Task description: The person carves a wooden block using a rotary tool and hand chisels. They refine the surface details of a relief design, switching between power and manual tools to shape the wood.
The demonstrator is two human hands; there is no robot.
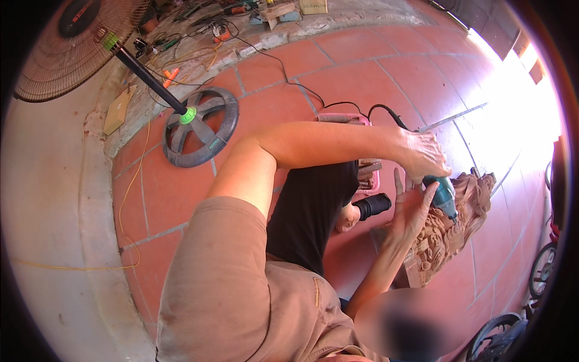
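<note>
My left hand (425, 154) is wrapped round the body of a teal rotary grinder (443, 196), its arm reaching across from the left. The grinder's narrow nose points down at a brown wood carving (452, 235) with deep ornate relief, and its tip seems to meet the surface. My right hand (412, 214) is open beside the grinder, fingers spread and palm partly showing. One of its fingertips lies close to the grinder body; whether it presses on it, I cannot tell. A black cable (386, 110) runs from behind my left hand.
A pink basket (377, 181) holding brown pieces stands past my left forearm, near a foot with a black band (374, 206). A standing fan (202, 127) is at the left. Cords and tools lie along the far ledge (259, 45). Wheels (543, 271) show at the right edge.
</note>
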